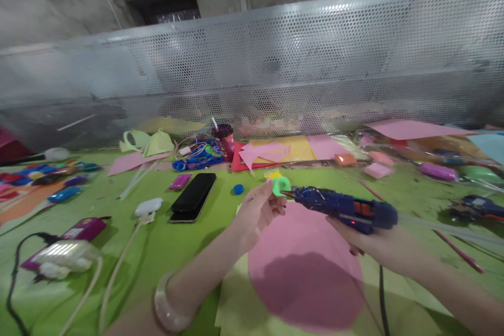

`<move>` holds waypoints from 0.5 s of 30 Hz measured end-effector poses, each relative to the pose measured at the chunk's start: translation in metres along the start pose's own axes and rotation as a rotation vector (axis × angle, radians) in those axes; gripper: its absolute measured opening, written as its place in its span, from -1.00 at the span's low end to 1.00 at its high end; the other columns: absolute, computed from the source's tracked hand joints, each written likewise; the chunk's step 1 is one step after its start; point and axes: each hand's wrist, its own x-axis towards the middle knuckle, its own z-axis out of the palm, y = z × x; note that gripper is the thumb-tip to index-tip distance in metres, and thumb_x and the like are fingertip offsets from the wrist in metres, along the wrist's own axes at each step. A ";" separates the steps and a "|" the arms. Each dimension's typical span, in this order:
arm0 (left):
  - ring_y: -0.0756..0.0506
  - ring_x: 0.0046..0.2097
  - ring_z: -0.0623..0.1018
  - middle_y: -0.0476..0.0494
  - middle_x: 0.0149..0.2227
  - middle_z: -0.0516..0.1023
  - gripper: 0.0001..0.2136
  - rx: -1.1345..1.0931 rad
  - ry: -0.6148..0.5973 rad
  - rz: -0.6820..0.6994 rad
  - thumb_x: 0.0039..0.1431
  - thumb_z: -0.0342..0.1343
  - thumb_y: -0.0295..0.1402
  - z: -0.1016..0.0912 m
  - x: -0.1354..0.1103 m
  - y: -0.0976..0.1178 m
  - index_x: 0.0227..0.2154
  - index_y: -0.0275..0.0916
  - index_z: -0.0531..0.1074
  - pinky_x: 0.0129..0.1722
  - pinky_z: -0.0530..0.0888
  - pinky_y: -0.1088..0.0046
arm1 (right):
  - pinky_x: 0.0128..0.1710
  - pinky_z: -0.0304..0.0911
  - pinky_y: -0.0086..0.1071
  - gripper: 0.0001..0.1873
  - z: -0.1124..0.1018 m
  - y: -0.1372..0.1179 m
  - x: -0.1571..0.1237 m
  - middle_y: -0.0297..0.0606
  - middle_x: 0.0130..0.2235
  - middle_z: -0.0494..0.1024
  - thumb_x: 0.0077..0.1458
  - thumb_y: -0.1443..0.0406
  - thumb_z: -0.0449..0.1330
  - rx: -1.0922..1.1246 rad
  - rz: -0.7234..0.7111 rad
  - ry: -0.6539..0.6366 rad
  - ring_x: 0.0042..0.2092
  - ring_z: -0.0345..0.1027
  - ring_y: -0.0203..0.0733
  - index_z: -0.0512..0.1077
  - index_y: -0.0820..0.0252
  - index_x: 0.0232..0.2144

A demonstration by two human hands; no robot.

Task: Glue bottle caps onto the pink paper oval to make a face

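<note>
Between the fingertips of my left hand (pixel 255 212) is a small green bottle cap (pixel 282 185), its hollow side facing the right. My right hand (pixel 366 239) grips a dark blue glue gun (pixel 342 205) from below, and a small red light glows on its side. The glue gun's nozzle touches or nearly touches the cap's inside. A clear glue stick sticks out of its rear end. Under both hands a large pink paper circle (pixel 307 273) lies on pale yellow-green paper (pixel 236 294). A blue cap (pixel 238 189) sits on the table left of my fingers.
To the left lie two phones (pixel 193 197), a white charger (pixel 148 206) and a purple power bank (pixel 84 228) with cables. A purple cup with a straw (pixel 224 140), blue scissors (pixel 199 157) and coloured paper (pixel 271 152) line the back. Another glue gun (pixel 478 207) is at right.
</note>
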 end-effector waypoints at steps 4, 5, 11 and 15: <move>0.04 -0.50 0.43 0.00 -0.57 0.42 -0.77 -0.005 -0.019 0.000 0.03 0.23 -0.21 -0.001 0.001 -0.001 -0.52 -0.29 0.42 -0.47 0.36 0.51 | -0.65 0.25 -0.40 -0.54 -0.001 0.000 0.000 -0.42 -0.80 0.22 -0.11 0.00 0.13 -0.015 -0.014 0.009 -0.70 0.16 -0.28 0.14 0.09 -0.81; 0.04 -0.50 0.43 0.00 -0.57 0.43 -0.77 -0.009 -0.022 0.003 0.02 0.24 -0.21 -0.001 0.001 -0.001 -0.51 -0.28 0.42 -0.46 0.35 0.50 | -0.65 0.26 -0.41 -0.54 -0.001 0.000 0.000 -0.42 -0.80 0.22 -0.11 0.00 0.13 -0.017 -0.014 0.015 -0.70 0.16 -0.28 0.13 0.10 -0.81; 0.04 -0.50 0.43 0.01 -0.57 0.43 -0.75 0.001 -0.031 0.010 -0.03 0.27 -0.18 -0.001 0.001 -0.002 -0.52 -0.28 0.42 -0.47 0.34 0.51 | -0.68 0.22 -0.43 -0.56 0.000 -0.001 0.000 -0.43 -0.80 0.20 -0.11 0.03 0.13 -0.018 -0.016 0.008 -0.71 0.15 -0.30 0.13 0.10 -0.80; 0.04 -0.50 0.43 0.00 -0.58 0.44 -0.74 -0.007 -0.023 0.004 -0.05 0.29 -0.18 -0.001 0.000 -0.002 -0.52 -0.28 0.43 -0.47 0.34 0.51 | -0.67 0.23 -0.41 -0.53 -0.001 -0.001 0.001 -0.43 -0.79 0.21 -0.11 -0.02 0.12 -0.004 -0.024 -0.004 -0.70 0.14 -0.30 0.14 0.10 -0.81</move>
